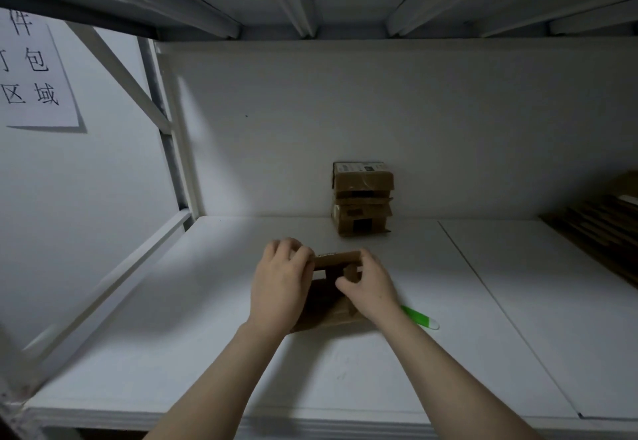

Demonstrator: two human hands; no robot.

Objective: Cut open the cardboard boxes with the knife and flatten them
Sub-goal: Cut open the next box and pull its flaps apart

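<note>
- The left hand point(281, 280) grips the left side of a small cardboard box point(340, 259). Its fingers point(297, 249) are curled over the box's far left corner, and the palm covers that side.
- The right hand point(371, 287) grips the right side of the same box. Its fingers point(348, 284) are bent inward and pinch a small cardboard flap at the opening, with one fingertip on the end of the far strip.
- Neither hand is loose or flat; both are closed round cardboard.
- The box sits on the white shelf point(207, 336) in the middle of the view, between the two hands and close in front of the person.
- Its top looks partly opened. A brown strip runs left to right between the hands at the far edge, and the darker body reaches back toward the person. The hands hide much of it, so I cannot tell its long axis for sure.
- A green knife point(419, 317) lies on the shelf just beside the right wrist, and no hand touches it. Its long axis runs on a slant, with its pale end pointing right and toward the person. The other end is hidden behind the forearm.
- A stack of boxes point(362, 198) stands against the back wall, behind the hands and well apart from them.
- Flattened cardboard point(600, 229) is piled at the far right edge.
- A paper sign point(34, 73) hangs on the left wall.
</note>
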